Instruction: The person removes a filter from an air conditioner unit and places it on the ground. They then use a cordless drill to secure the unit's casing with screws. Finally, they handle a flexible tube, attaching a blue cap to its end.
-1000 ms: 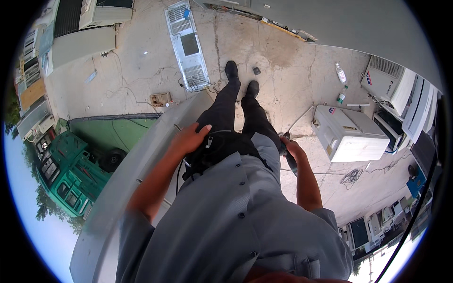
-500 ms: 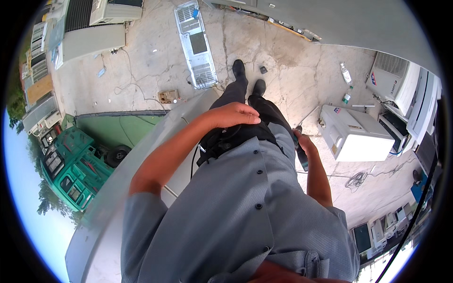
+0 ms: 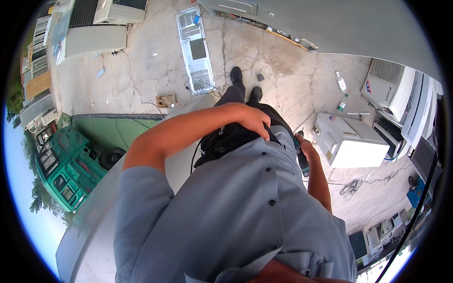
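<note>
Your right hand (image 3: pixel 308 148) grips the drill (image 3: pixel 303 163): angle it outward | left hand (image 3: pixel 257 123) at black waist bag (image 3: pixel 218 147), grip unclear: feel gently

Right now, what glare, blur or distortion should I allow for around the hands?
Head view, overall: fisheye curves the large grey panel, black fills the corners; head view, lower right: sky washed out to white; head view, middle: left hand and right hand readable, without obvious blur.
</note>
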Tool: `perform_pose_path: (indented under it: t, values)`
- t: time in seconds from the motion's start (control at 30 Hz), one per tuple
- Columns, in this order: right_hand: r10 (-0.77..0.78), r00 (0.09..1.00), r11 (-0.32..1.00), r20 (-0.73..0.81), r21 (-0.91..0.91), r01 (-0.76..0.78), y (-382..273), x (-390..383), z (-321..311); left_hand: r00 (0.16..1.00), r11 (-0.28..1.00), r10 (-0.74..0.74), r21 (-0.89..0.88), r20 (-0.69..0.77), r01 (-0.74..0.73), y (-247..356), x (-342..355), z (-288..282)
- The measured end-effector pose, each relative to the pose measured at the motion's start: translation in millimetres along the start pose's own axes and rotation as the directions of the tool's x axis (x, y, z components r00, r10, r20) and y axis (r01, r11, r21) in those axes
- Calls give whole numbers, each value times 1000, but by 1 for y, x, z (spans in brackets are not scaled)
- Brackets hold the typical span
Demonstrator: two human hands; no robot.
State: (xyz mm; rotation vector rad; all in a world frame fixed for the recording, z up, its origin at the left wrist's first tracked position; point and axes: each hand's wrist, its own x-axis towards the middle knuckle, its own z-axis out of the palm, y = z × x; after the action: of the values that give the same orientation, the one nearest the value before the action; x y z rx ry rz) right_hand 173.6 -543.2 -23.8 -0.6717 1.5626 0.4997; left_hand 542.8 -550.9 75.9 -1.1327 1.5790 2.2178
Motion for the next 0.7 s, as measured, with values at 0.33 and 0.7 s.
perform_pose_path:
  t: [0.33,0.7]
  values:
    - [134,991,976,25,172,-136,35,6,-10,990,965,-57,-262,-126,22,-34,-46,15]
    - [193,981,957,14,218,-191,37,5,-8,971,700,-156,-714,-183,-23,-117,-124,100]
